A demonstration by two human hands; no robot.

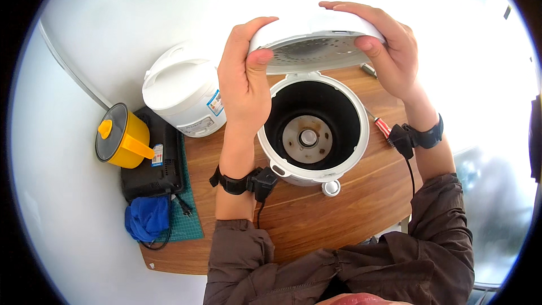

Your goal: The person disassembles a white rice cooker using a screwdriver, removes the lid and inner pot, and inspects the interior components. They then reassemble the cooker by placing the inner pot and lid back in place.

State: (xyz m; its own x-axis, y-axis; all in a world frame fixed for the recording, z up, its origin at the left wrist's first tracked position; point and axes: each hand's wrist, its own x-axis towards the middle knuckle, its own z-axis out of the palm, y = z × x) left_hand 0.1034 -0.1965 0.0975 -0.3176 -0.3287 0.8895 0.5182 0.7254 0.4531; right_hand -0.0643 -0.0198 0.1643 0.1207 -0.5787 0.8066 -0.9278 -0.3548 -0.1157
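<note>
Holding the white hinged cooker lid [316, 36], left hand [244, 76] and right hand [389, 51] clamped on its rim, keep it level above the empty white rice cooker body [313, 130].

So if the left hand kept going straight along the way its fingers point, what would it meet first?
The left hand already grips the white lid of the open rice cooker; its fingers point away from the person, over the lid's edge. Beyond the lid, only the white wall shows, though depth is unclear.
</note>
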